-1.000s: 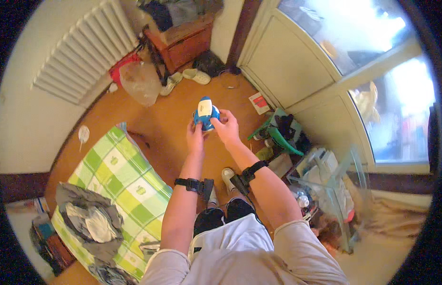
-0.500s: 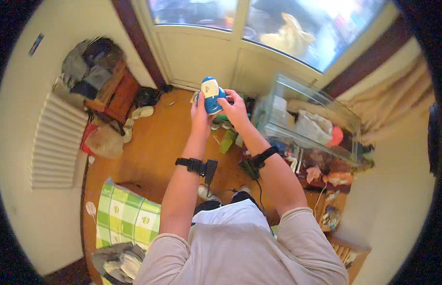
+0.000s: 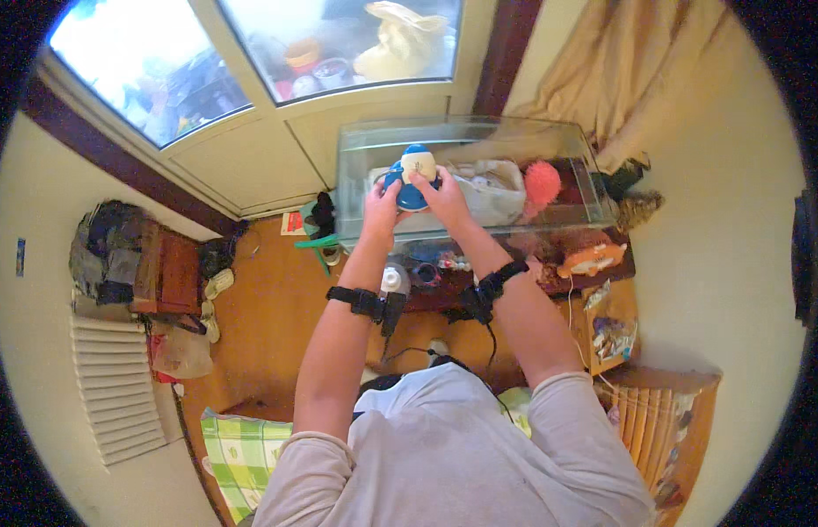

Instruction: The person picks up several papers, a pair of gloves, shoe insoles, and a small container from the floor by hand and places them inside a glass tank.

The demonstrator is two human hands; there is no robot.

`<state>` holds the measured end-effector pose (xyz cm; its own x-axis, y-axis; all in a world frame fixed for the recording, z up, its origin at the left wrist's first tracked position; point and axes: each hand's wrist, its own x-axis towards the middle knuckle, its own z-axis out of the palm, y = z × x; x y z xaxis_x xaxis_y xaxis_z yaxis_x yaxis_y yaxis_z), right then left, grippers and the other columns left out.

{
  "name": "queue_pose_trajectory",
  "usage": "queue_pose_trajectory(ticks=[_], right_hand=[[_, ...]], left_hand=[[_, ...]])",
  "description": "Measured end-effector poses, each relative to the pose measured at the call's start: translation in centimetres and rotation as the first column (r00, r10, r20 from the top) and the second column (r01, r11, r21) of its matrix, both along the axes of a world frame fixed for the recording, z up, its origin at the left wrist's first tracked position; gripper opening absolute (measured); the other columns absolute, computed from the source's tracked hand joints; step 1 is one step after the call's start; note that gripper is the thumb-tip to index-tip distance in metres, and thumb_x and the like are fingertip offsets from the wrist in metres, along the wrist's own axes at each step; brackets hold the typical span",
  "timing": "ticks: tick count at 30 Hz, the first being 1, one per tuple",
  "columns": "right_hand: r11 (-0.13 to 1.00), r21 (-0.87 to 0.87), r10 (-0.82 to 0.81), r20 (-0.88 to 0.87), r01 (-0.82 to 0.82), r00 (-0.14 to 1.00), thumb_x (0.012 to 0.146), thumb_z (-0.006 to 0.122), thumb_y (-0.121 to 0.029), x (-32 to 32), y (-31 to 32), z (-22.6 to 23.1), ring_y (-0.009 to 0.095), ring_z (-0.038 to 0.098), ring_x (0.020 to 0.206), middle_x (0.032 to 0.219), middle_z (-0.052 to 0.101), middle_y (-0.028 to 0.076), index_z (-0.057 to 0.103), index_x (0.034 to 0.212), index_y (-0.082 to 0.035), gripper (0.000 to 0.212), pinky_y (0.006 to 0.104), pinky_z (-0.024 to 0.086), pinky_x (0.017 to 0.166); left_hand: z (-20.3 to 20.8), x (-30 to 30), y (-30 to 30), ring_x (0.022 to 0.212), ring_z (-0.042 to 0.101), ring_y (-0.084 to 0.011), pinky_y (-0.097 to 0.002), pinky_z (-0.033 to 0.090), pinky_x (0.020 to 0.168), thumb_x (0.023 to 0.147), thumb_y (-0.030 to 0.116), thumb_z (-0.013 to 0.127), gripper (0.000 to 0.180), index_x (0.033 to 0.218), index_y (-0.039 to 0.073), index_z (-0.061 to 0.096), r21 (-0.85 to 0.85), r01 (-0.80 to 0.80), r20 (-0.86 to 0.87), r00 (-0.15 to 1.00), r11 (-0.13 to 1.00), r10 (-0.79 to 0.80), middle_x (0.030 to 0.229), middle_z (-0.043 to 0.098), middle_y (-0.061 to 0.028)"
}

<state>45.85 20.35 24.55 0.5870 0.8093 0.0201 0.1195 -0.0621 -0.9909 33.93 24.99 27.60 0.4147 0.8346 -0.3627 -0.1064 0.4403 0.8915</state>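
Observation:
Between my two hands is a blue-and-white rounded plastic object (image 3: 419, 164), with a white oval panel facing up and a wider blue base. I cannot make out its kind. My left hand (image 3: 381, 211) grips its left side, the thumb lying along the blue base. On the other side, my right hand (image 3: 447, 202) is closed round it with the thumb on the front near the white panel. The far fingers of both hands are hidden behind it. Both arms reach forward, and in the picture the object overlaps a glass tank (image 3: 374, 230).
A white plastic bag and a red fuzzy ball (image 3: 542, 184) are in the tank. A glazed door (image 3: 198, 180) stands behind, with a tan curtain (image 3: 593, 70) at right. A cabinet (image 3: 167, 263) and a radiator (image 3: 119, 378) line the left. A green checked cushion (image 3: 242, 452) lies low left.
My view has turned to the right, so the tank now lies behind my hands instead of to their right. Both hands still hold the blue-and-white object, and my right thumb has shifted toward its white panel.

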Motion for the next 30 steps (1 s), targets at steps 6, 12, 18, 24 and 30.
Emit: queue_pose_trajectory(ticks=[6, 12, 18, 24, 30], right_hand=[[0.995, -0.073, -0.076, -0.215, 0.062, 0.974, 0.064, 0.067, -0.044, 7.9, -1.7, -1.2, 0.018, 0.058, 0.074, 0.082, 0.060, 0.012, 0.057, 0.089, 0.001, 0.052, 0.0288, 0.045, 0.067], [0.964, -0.251, -0.176, -0.352, 0.088, 0.919, 0.063, 0.069, -0.042, 12.3, -1.3, -0.7, 0.020, 0.059, 0.075, 0.085, 0.058, 0.013, 0.053, 0.095, 0.001, 0.056, 0.0355, 0.050, 0.060], [0.928, -0.367, -0.109, -0.436, -0.066, 0.893, 0.068, 0.067, -0.041, 15.6, 1.7, -2.0, 0.021, 0.058, 0.078, 0.094, 0.054, 0.011, 0.045, 0.104, 0.000, 0.059, 0.0360, 0.052, 0.059], [0.885, -0.407, -0.063, -0.589, -0.228, 0.806, 0.068, 0.069, -0.035, 18.0, 4.8, -5.1, 0.020, 0.057, 0.083, 0.096, 0.055, 0.010, 0.046, 0.108, 0.000, 0.058, 0.0379, 0.051, 0.062], [0.780, -0.552, 0.019, -0.450, -0.295, 0.893, 0.062, 0.074, -0.027, 21.9, 5.3, -7.8, 0.021, 0.054, 0.086, 0.101, 0.053, 0.010, 0.043, 0.113, -0.004, 0.064, 0.0392, 0.047, 0.060]], left_hand=[[-0.4, 6.7, -0.8, 0.085, 0.055, -0.0191, -0.0343, 0.049, 0.067, 0.083, 0.021, 0.047, 0.034, 0.112, 0.004, 0.044, -0.122, 0.200, -0.061, 0.976, 0.972, -0.209, 0.098, 0.053, -0.0079], [-2.2, 9.9, 2.3, 0.082, 0.055, -0.0204, -0.0350, 0.048, 0.065, 0.080, 0.028, 0.052, 0.038, 0.109, 0.004, 0.047, -0.111, 0.143, -0.316, 0.933, 0.983, -0.172, 0.092, 0.055, -0.0070], [-4.7, 13.5, 6.0, 0.091, 0.050, -0.0235, -0.0421, 0.045, 0.068, 0.077, 0.033, 0.056, 0.042, 0.108, 0.005, 0.047, -0.221, 0.240, -0.438, 0.842, 0.945, -0.316, 0.101, 0.050, -0.0092], [-9.4, 15.8, 9.3, 0.091, 0.049, -0.0268, -0.0464, 0.043, 0.074, 0.079, 0.031, 0.055, 0.041, 0.109, 0.006, 0.045, -0.231, 0.406, -0.274, 0.845, 0.884, -0.460, 0.102, 0.048, -0.0104], [-12.3, 19.4, 9.3, 0.085, 0.048, -0.0284, -0.0420, 0.043, 0.072, 0.078, 0.026, 0.055, 0.034, 0.105, 0.008, 0.048, -0.467, 0.320, -0.307, 0.816, 0.825, -0.490, 0.105, 0.047, -0.0110]])
